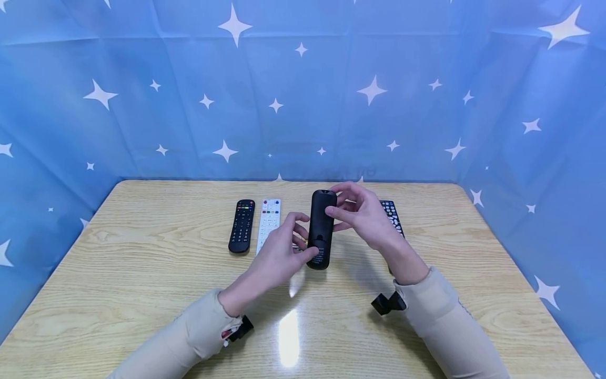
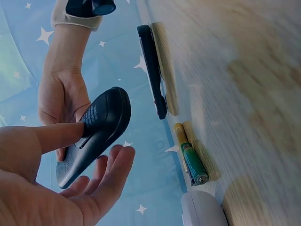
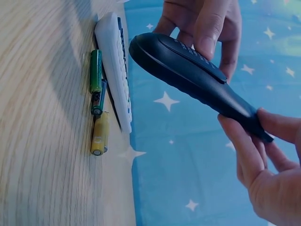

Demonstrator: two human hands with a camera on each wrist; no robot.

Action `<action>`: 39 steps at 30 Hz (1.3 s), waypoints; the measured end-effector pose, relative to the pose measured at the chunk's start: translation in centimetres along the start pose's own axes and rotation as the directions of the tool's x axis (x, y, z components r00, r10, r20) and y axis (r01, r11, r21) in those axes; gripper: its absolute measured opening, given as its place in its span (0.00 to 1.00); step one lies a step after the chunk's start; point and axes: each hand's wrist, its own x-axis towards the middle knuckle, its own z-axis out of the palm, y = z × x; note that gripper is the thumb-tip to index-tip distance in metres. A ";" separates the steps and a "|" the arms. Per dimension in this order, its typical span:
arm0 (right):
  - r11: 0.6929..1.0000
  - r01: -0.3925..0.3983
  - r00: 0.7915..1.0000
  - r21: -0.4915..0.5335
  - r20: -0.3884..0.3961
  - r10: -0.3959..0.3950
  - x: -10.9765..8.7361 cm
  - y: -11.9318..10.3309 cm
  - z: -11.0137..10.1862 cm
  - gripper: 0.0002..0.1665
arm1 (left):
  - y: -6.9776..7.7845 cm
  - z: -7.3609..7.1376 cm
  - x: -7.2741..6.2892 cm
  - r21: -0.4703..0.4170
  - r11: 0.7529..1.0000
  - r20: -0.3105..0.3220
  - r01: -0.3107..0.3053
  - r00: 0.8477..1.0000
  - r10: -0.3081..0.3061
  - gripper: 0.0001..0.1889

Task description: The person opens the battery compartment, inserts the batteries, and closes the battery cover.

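A black remote control (image 1: 323, 223) is held above the table with its back facing up, tilted in the wrist views. My right hand (image 1: 366, 218) pinches its narrower end between thumb and fingers. At the other end, the thumb of my left hand (image 1: 281, 247) presses on the battery cover (image 3: 190, 55), which bears printed text. The curved left fingers are beside and behind the remote. Below, green batteries (image 3: 96, 70) and yellow batteries (image 3: 99, 136) lie on the table, mostly hidden behind the left hand in the head view.
Left of the hands lie another black remote (image 1: 242, 226) and a white remote (image 1: 269, 221). A dark remote with light buttons (image 1: 392, 215) is partly covered by the right hand. A blue star-patterned curtain (image 1: 303, 121) borders the wooden table (image 1: 156, 263).
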 end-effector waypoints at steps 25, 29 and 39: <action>1.000 0.012 1.000 0.017 0.000 -0.012 -0.1 -0.4 0.1 0.19 | 0.0 0.1 0.1 -0.045 0.999 -0.008 -0.013 1.000 0.013 0.29; 1.000 -0.002 1.000 0.018 -0.006 0.002 -0.1 -0.4 0.0 0.18 | 0.0 0.1 0.1 -0.050 0.999 -0.006 0.005 1.000 -0.006 0.29; 0.998 -0.004 0.999 0.061 -0.038 0.007 0.1 -0.2 0.0 0.19 | 0.0 0.1 0.1 -0.012 1.000 -0.029 -0.015 0.999 0.014 0.24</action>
